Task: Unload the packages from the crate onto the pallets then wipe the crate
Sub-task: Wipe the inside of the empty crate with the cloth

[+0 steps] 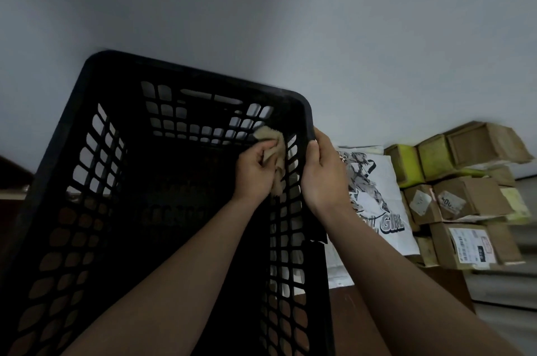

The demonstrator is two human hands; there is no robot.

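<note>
Head view showed a black lattice crate (197, 76) tipped up with its open mouth towards the camera and its inside holding no packages. The left hand (254, 171) reached into the crate, its fingers curled tight round a crumpled beige cloth (274, 146). It pressed the cloth against the inner face of the crate's right wall, close to the far right corner. A loose end of the cloth hung down below the hand. The right hand (321, 175) gripped the crate's right rim just beside that corner, thumb on the inner side and fingers wrapped over the outer edge. The two hands sat near each other with the lattice wall between them.

Beyond the crate's right wall lay the unloaded packages. A white bag (369, 190) printed with a figure and the word GIRL lay nearest the crate. Past it, stacked cardboard boxes (465, 204) with labels sat against the grey wall (261, 6), with two yellow-green boxes (406, 160) at the stack's far left corner. What carried the stack could not be told.
</note>
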